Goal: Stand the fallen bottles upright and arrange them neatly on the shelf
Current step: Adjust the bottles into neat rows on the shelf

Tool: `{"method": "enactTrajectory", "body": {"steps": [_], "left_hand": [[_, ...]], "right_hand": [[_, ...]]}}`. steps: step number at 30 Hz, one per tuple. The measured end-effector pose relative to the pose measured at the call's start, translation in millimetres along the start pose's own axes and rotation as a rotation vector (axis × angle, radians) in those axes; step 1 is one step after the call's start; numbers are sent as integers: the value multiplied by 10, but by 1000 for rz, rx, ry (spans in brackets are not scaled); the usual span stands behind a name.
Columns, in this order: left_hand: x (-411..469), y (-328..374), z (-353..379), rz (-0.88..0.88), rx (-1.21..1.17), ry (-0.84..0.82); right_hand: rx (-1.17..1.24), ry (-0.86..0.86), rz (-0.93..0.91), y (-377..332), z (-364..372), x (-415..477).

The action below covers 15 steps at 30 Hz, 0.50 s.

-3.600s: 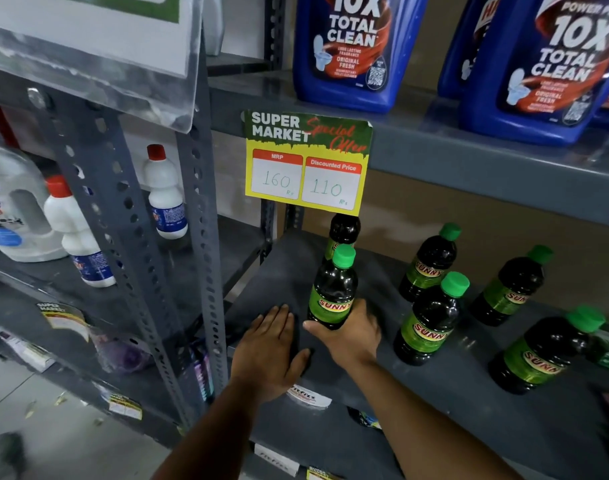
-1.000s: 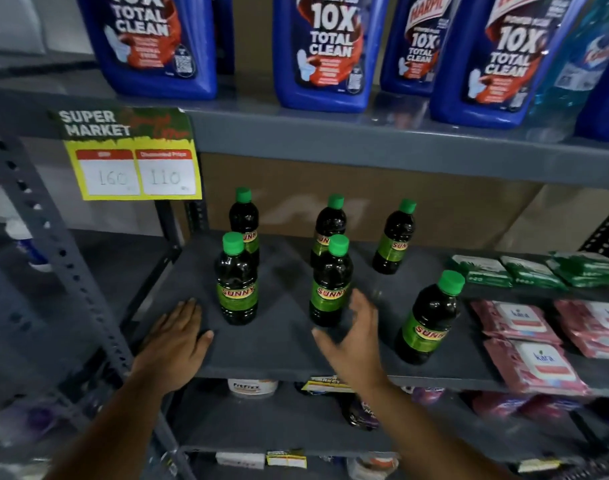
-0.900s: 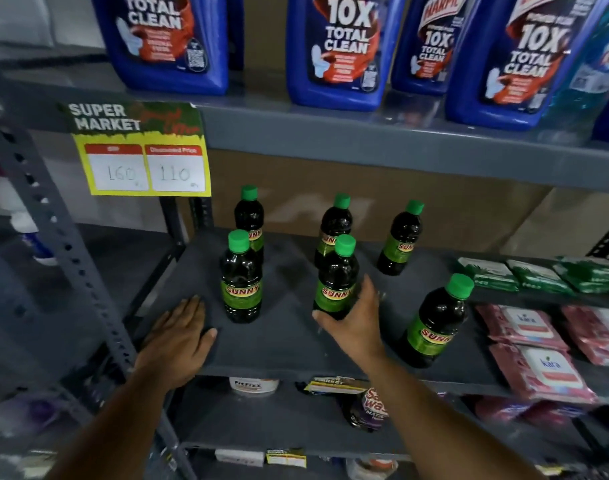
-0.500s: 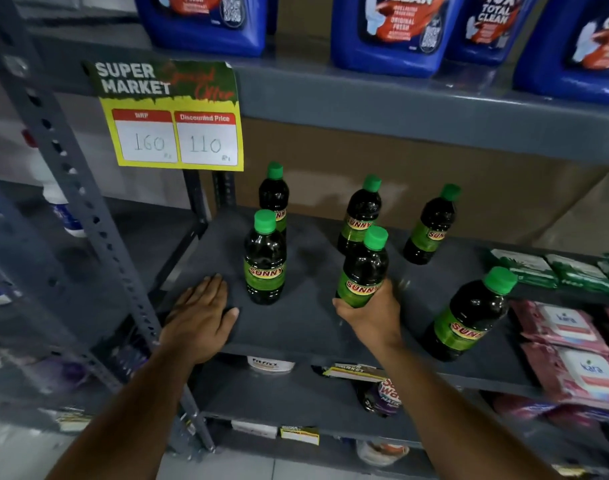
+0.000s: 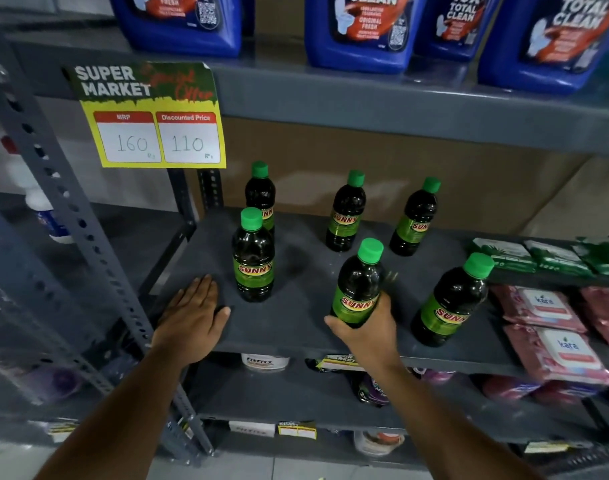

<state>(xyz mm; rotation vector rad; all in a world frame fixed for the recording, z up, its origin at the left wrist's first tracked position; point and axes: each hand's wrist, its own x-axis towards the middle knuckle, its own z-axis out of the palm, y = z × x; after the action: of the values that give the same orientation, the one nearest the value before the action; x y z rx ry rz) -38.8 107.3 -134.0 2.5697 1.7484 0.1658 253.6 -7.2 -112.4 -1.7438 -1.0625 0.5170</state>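
Fingers (image 5: 382,308) of my right hand (image 5: 369,332) wrap a tilted dark green-capped plastic bottle (image 5: 358,289); the other five stand upright, spacing left uneven on the grey metal shelf (image 5: 296,327).

I'm looking at a shop aisle: a yellow-and-green paper "Super Market" price tag (image 5: 150,116) hangs on a grey slotted-steel shelf rack (image 5: 331,109). Above the tag stand blue plastic cleaner jugs (image 5: 362,32); below and right of it, matching green-capped dark bottles (image 5: 346,216) and pink wipe packs (image 5: 538,308).

Blue cleaner jugs (image 5: 362,32) on the upper shelf, yellow price sign (image 5: 150,116) hanging, pink wipe packs (image 5: 556,344) at right
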Motion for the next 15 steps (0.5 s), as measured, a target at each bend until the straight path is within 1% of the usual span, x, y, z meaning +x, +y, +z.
{"method": "enactTrajectory", "body": {"steps": [1,2,3,4,5,8,9,10,11,15], "left_hand": [[1,3,2,1,3,0],[-2,4,0,3,6,4],[-10,11,-1,4,7,7],[-12,12,-6,5,6,8],[-17,14,-11,5,5,5],[-14,12,-4,-7,-5,-16],[-10,1,-3,-7,-13,-20],[-6,-4,-8,-5,-18,-27],[-1,5,-12,-2,-25,-35],[2,3,-19,0,-33,-36]], "right_hand": [[12,50,-30,12,0,-64],[-24,140,-80,37,17,-163],[-99,227,-147,75,47,-318],[-161,270,-236,98,92,-501],[-188,231,-329,112,150,-688],[-226,-44,-614,136,394,-983],[-240,-121,-662,64,487,-952],[-234,-167,-654,-49,573,-867],[-207,-192,-602,-189,647,-751],[-105,-303,-338,-704,906,-178]]}}
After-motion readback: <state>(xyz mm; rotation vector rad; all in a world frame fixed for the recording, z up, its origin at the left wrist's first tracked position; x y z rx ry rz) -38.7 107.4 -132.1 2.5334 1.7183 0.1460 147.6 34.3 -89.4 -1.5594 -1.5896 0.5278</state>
